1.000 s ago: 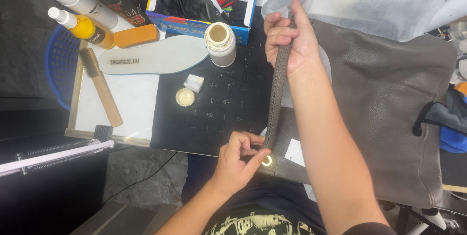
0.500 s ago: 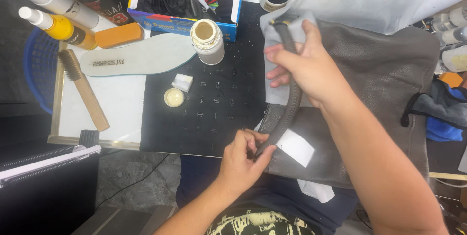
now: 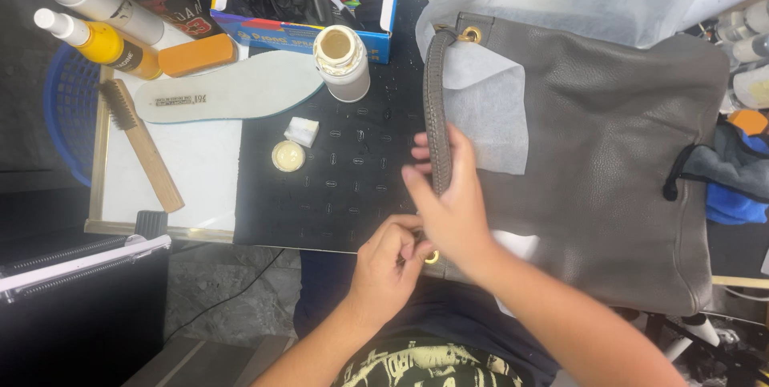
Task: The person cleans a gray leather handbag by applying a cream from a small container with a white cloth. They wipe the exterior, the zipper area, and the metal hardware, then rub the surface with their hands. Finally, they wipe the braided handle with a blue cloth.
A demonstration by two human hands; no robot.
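Observation:
A grey leather bag point(image 3: 609, 155) lies flat on the work table, with a sheet of white tissue paper point(image 3: 487, 106) on it. Its braided grey strap point(image 3: 436, 98) runs along the bag's left edge, from a gold ring point(image 3: 470, 34) at the top down toward me. My right hand point(image 3: 450, 203) is closed around the strap's lower part. My left hand point(image 3: 388, 267) pinches the strap's near end beside a second gold ring point(image 3: 432, 257) at the table's front edge.
A black mat point(image 3: 344, 171) holds an open jar point(image 3: 341, 62), its cream lid point(image 3: 287, 156) and a white sponge point(image 3: 302, 131). To the left lie a shoe insole point(image 3: 228, 86), a wooden brush point(image 3: 140, 143), a yellow spray bottle point(image 3: 96, 41) and a blue box point(image 3: 304, 2). A blue cloth point(image 3: 733, 195) sits at right.
My right hand has slid down the strap from its far end toward my left hand. The strap, first held up taut, now lies flat along the bag's left edge.

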